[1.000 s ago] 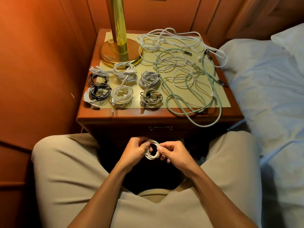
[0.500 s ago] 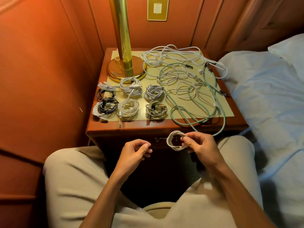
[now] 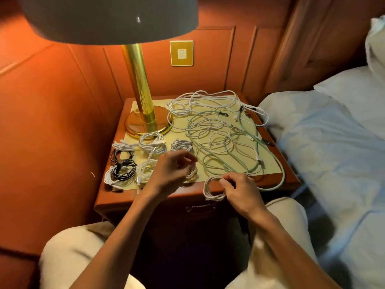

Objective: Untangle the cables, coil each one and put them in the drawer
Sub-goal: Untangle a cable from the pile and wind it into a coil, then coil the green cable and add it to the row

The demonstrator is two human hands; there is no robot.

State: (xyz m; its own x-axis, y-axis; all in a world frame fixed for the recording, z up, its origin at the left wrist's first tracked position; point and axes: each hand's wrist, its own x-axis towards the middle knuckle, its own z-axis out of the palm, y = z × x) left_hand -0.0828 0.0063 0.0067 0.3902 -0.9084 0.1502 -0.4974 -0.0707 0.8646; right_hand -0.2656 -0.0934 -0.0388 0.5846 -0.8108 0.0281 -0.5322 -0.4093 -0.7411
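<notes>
My right hand (image 3: 241, 192) pinches a small coiled white cable (image 3: 213, 188) at the nightstand's front edge. My left hand (image 3: 173, 170) hovers over the coiled cables on the left of the top, fingers loosely curled, holding nothing that I can see. Several coiled cables lie there, white ones (image 3: 152, 142) and a black one (image 3: 123, 166). A tangle of loose white cables (image 3: 216, 130) and a long pale green cable (image 3: 256, 147) covers the right half of the nightstand (image 3: 125, 197). The drawer (image 3: 200, 207) below the top is shut, its handle just visible.
A brass lamp (image 3: 143, 105) stands at the back left of the nightstand, its shade filling the upper left of the view. Wood panelling with a wall switch (image 3: 181, 53) is behind. A bed with white bedding (image 3: 333, 153) lies close on the right. My knees flank the drawer.
Both hands rose from my lap to the nightstand. The left hand let go of the white coil and moved over the coiled cables; the right hand carried the coil to the front edge.
</notes>
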